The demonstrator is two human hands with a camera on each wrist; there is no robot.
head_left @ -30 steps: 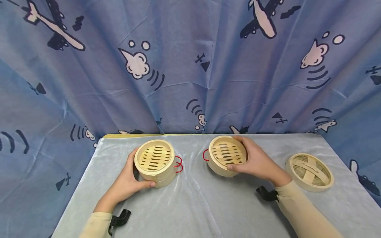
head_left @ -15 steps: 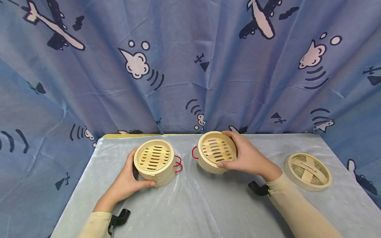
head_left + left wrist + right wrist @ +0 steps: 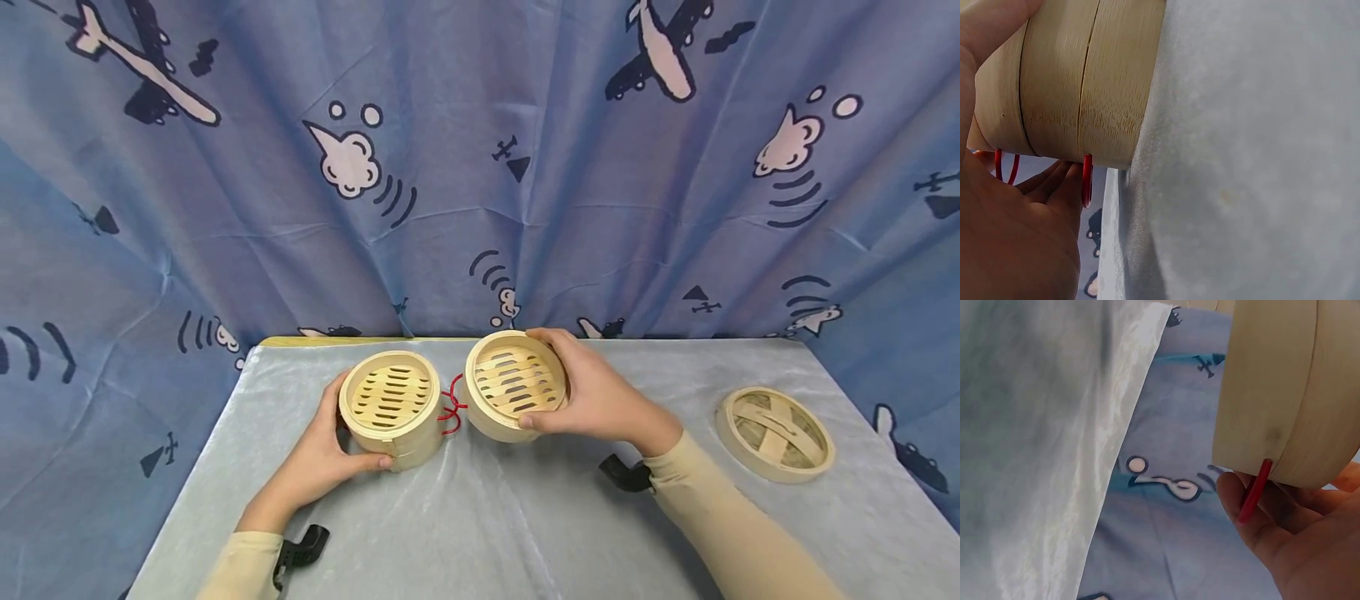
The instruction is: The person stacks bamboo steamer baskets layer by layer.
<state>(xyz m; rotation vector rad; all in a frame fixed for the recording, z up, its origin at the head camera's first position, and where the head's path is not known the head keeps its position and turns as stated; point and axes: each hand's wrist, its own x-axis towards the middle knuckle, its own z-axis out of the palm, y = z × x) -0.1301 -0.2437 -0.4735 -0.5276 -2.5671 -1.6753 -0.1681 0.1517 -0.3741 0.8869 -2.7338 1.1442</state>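
Note:
My left hand [image 3: 318,467] grips a round stack of bamboo steamer baskets [image 3: 420,442] standing on the cloth, thumb at the front wall and fingers round the far left side. Red loop handles [image 3: 452,417] stick out from its right side. In the left wrist view the stack's walls [image 3: 1054,87] show dark seams between bands. My right hand [image 3: 592,392] holds another bamboo steamer basket [image 3: 491,421] by its rim and wall, tilted and raised off the cloth, just right of the stack. Its red handle [image 3: 1255,490] hangs by my fingers in the right wrist view. Slatted floors show inside both.
A bamboo steamer lid [image 3: 776,433] with crossed strips lies at the right of the table. Grey cloth [image 3: 450,533] covers the table, and a blue patterned curtain [image 3: 450,167] hangs behind its back edge. Each wrist wears a black camera mount [image 3: 303,550].
My right hand has carried its steamer basket left and slightly up, close to the stack, so their red handles now overlap in the head view. The left hand and stack have stayed in place.

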